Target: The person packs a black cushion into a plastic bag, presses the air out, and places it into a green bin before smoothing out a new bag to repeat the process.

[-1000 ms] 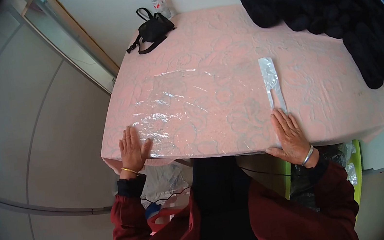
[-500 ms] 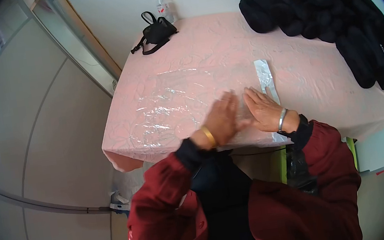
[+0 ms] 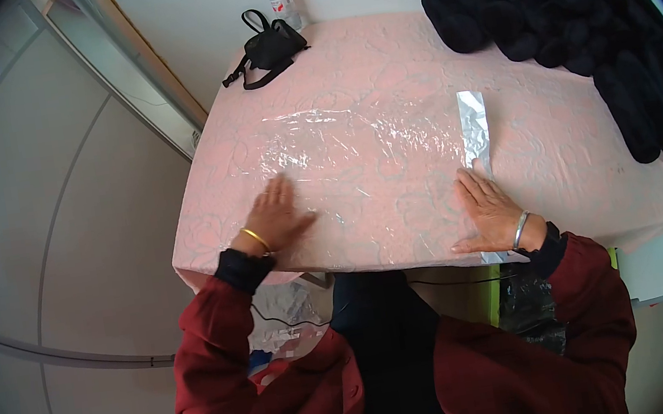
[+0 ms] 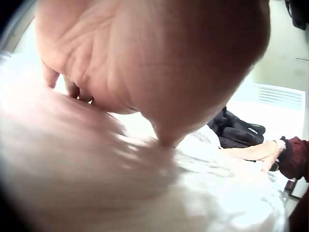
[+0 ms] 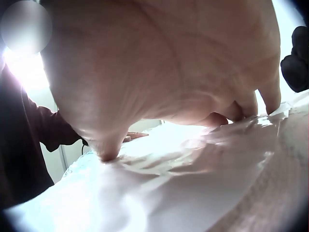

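Observation:
A clear, shiny plastic sheet or bag point(image 3: 358, 152) lies flat over the pink patterned cloth point(image 3: 376, 44), with a white strip point(image 3: 473, 123) along its right end. On the sheet's left part is my left hand point(image 3: 275, 215), slightly blurred, fingers extended and thumb spread. My right hand point(image 3: 491, 210) rests at the lower end of the white strip, fingers straight. In the left wrist view the left palm point(image 4: 145, 58) arches over the sheet. The right wrist view has the right hand's point(image 5: 169, 63) fingertips and thumb touching the plastic.
Dark padded rolls point(image 3: 557, 6) are heaped at the back right. A black strapped bag point(image 3: 271, 48) and a clear bottle point(image 3: 284, 6) stand at the back left. Below the table's front edge, a green-edged container point(image 3: 494, 303) holds dark plastic.
The left hand came over beside the right hand and has since moved back left across the sheet. The right hand has shifted slightly, staying by the white strip. Glints on the plastic differ.

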Tool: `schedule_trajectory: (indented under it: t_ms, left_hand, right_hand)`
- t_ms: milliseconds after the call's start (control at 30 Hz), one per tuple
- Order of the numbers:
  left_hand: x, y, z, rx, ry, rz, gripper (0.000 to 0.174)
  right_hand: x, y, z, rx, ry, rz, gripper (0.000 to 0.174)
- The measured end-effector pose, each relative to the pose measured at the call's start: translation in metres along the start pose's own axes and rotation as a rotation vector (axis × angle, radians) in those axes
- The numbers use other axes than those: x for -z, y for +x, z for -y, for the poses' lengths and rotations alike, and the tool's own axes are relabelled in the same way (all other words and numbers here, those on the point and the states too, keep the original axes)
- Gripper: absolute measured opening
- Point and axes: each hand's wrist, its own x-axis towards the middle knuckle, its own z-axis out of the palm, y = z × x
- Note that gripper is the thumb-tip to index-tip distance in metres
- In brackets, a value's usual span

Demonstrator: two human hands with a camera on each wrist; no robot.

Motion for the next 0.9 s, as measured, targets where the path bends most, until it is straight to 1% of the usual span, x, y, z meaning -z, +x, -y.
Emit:
schedule_trajectory:
  t_ms: [67,100,167,200,267,300,333,400,433,467,500,533,567,633,667,700,767,800,833,900]
  left_hand:
    - [0.005,-0.009,0.022,0.148,-0.027,0.021,0.095]
    - [0.003,-0.013,0.036,0.144,-0.028,0.018,0.095]
    - [0.002,-0.016,0.055,0.274,-0.006,-0.001,0.092]
    - [0.004,-0.017,0.061,0.265,-0.007,-0.008,0.092]
    - [0.019,-0.022,0.066,0.393,0.010,0.082,0.088]
    - [0.025,-0.022,0.067,0.459,0.020,0.125,0.087]
    - [0.033,-0.020,0.063,0.452,0.025,0.114,0.087]
    - [0.050,-0.014,0.050,0.304,0.195,0.018,0.083]
    - [0.057,-0.011,0.039,0.232,0.277,-0.021,0.081]
    - [0.061,-0.004,0.026,0.121,0.205,-0.126,0.080]
    - [0.069,0.006,0.001,0.012,0.129,-0.226,0.079]
    - [0.079,0.017,-0.028,-0.068,0.015,-0.226,0.081]
    - [0.085,0.029,-0.058,-0.147,-0.098,-0.229,0.084]
    - [0.051,0.063,-0.100,-0.336,-0.208,-0.395,0.087]
    - [0.035,0.078,-0.121,-0.418,-0.262,-0.418,0.090]
    - [0.022,0.089,-0.141,-0.499,-0.316,-0.441,0.094]
    - [0.023,0.095,-0.179,-0.455,-0.296,-0.242,0.097]
    - [0.020,0.098,-0.179,-0.448,-0.295,-0.247,0.097]
    - [0.015,0.102,-0.176,-0.413,-0.272,-0.154,0.099]
    - [0.005,0.109,-0.172,-0.347,-0.230,0.043,0.102]
  right_hand:
    - [-0.001,0.002,0.000,0.002,0.005,0.000,0.123]
    - [-0.001,0.001,0.000,0.001,0.009,-0.003,0.123]
    - [-0.001,-0.001,0.000,-0.010,0.009,-0.010,0.123]
    - [0.001,-0.001,0.001,0.004,0.001,-0.015,0.120]
    - [0.007,-0.002,0.001,0.033,-0.014,-0.028,0.113]
    - [0.013,-0.002,-0.002,0.025,-0.018,-0.037,0.113]
    - [0.022,0.001,-0.006,0.026,0.112,-0.022,0.107]
    - [0.043,0.010,-0.014,0.033,0.370,0.006,0.095]
    - [0.052,0.014,-0.016,0.031,0.370,0.002,0.095]
    - [0.059,0.020,-0.015,0.066,0.328,-0.070,0.090]
    - [0.065,0.025,-0.012,0.102,0.286,-0.138,0.086]
    - [0.068,0.029,-0.008,0.142,0.242,-0.208,0.081]
    - [0.067,0.036,-0.004,0.147,0.242,-0.206,0.081]
    - [0.058,0.059,-0.001,0.112,0.103,-0.158,0.079]
    - [0.053,0.070,-0.002,0.093,0.033,-0.135,0.078]
    - [0.045,0.079,-0.007,0.098,0.030,-0.136,0.078]
    - [0.022,0.097,-0.022,0.084,-0.085,-0.127,0.082]
    - [0.016,0.101,-0.027,0.078,-0.140,-0.123,0.085]
    - [0.016,0.100,-0.028,0.084,-0.140,-0.121,0.085]
    - [0.021,0.090,-0.030,-0.055,-0.051,-0.031,0.089]
